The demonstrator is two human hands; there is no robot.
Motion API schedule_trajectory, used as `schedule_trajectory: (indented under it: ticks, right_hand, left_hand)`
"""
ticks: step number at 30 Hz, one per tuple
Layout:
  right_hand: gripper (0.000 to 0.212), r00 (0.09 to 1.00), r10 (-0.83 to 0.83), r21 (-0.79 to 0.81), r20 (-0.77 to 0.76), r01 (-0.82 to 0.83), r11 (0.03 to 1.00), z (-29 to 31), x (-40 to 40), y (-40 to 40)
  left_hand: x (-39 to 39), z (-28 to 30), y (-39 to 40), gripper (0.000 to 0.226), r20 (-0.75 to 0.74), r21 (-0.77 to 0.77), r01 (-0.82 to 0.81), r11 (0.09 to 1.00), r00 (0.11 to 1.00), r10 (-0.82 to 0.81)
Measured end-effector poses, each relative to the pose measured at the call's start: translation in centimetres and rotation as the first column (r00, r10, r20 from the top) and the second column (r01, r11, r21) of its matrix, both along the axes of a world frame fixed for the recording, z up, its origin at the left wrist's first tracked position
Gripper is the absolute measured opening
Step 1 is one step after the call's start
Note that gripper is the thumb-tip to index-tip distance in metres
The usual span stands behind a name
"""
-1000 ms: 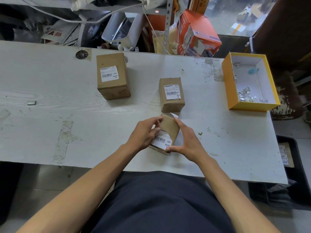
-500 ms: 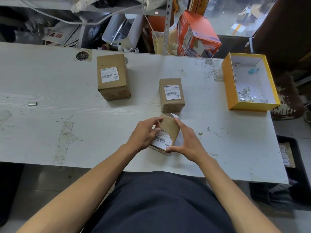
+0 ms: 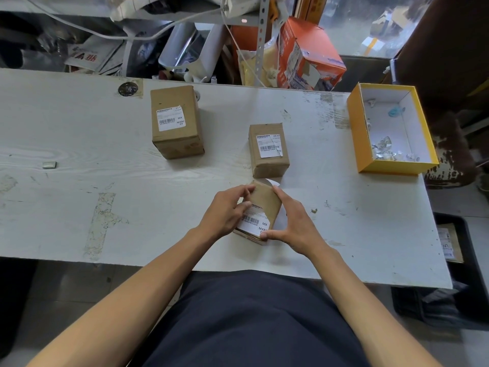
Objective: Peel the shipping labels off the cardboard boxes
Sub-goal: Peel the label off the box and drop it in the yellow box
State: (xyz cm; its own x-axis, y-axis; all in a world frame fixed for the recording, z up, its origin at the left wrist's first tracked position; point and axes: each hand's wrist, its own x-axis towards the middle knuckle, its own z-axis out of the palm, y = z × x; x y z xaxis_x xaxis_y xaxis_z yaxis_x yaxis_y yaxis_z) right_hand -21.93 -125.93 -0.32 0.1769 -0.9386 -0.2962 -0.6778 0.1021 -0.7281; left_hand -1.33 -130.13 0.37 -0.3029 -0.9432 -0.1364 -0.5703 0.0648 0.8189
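i see three cardboard boxes on a worn white table (image 3: 79, 154). the nearest box (image 3: 264, 205) sits tilted at the near edge, between both hands. my left hand (image 3: 225, 213) curls over its label (image 3: 254, 223), fingertips seemingly picking at the upper corner. my right hand (image 3: 293, 223) grips the box's right side, thumb on the bottom corner. that label looks mostly stuck. the far box (image 3: 176, 121) and middle box (image 3: 268, 151) keep theirs, so i judge most work remains.

You face a scuffed white counter (image 3: 79, 154); cluttered metal shelving (image 3: 262, 35) stands behind it, with grey floor (image 3: 66, 287) below.
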Motion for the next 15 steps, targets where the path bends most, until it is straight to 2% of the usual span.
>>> schedule_trajectory:
  ticks: [15]
  right_hand:
    - [0.116, 1.000, -0.001, -0.001, 0.005, 0.001, 1.000, 0.00, -0.01, -0.04]
  left_hand:
    - [-0.10, 0.00, -0.05, 0.011, 0.011, 0.009, -0.010, 1.000, 1.000, 0.010]
